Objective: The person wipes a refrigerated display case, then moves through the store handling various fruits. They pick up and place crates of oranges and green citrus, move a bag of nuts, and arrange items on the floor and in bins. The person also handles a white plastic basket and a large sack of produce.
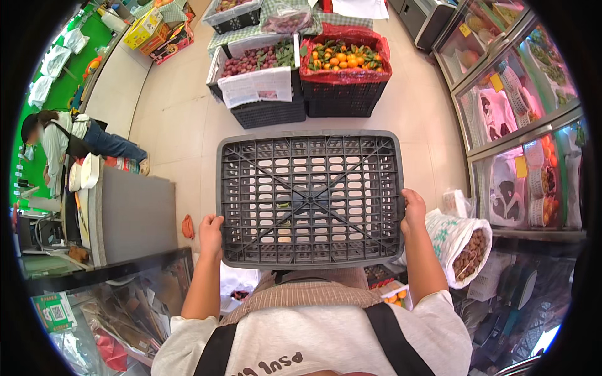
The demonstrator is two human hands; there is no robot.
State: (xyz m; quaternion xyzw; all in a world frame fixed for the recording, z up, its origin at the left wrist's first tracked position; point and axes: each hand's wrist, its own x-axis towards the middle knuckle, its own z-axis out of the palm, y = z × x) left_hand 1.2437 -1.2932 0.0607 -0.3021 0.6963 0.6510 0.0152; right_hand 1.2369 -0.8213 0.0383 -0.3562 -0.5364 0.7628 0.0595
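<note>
A black plastic lattice crate [312, 214] spans the middle of the head view, held out in front of my body. My left hand [210, 235] grips its left short side, fingers curled around the edge. On the opposite short side, my right hand [414, 210] has hold of the edge slightly higher up. Pale floor shows through the slots, and a few small green and yellowish bits are visible in the lower left part of the grid. Whether these bits lie in the crate or beyond it, I cannot tell.
Ahead stand stacked crates with dark red fruit [256, 61] and leafy oranges [345, 58]. A glass-door display fridge [498, 117] lines the right side, near a white woven sack of walnuts [442, 237]. Left are a grey counter [136, 218] and a bending person [80, 136].
</note>
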